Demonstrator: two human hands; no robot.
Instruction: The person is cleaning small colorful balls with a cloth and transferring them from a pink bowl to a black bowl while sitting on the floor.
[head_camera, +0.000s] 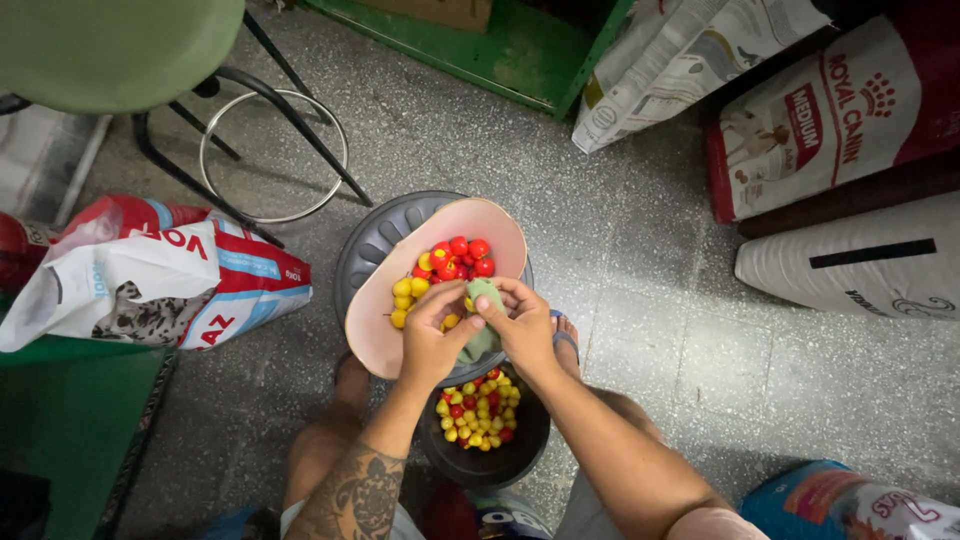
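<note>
Holding a green cloth (484, 300) between them, both hands meet over a pink bowl (372, 335) that sits tilted on a dark round basin (372, 240). The left hand (430, 340) has its grip closed, thumb and fingers pinched at the cloth's near edge; whether a small fruit lies inside that pinch cannot be told. The right hand (522, 325) is likewise closed on the cloth from the other side.

In the pink bowl, red fruits (458, 256) lie grouped at the far side and yellow fruits (405, 296) at the left, the two colours largely apart. Below the hands, a black bucket (485, 462) on the floor contains mixed red and yellow fruits (477, 408), not separated. Judged from this, a lesser portion is handled and laid out by colour; the larger mixed quantity remains in the bucket.

Around: grey speckled floor (640, 260), a metal-legged stool (120, 45), printed feed sacks (830, 110) at right and a white and red bag (150, 285) at left.
</note>
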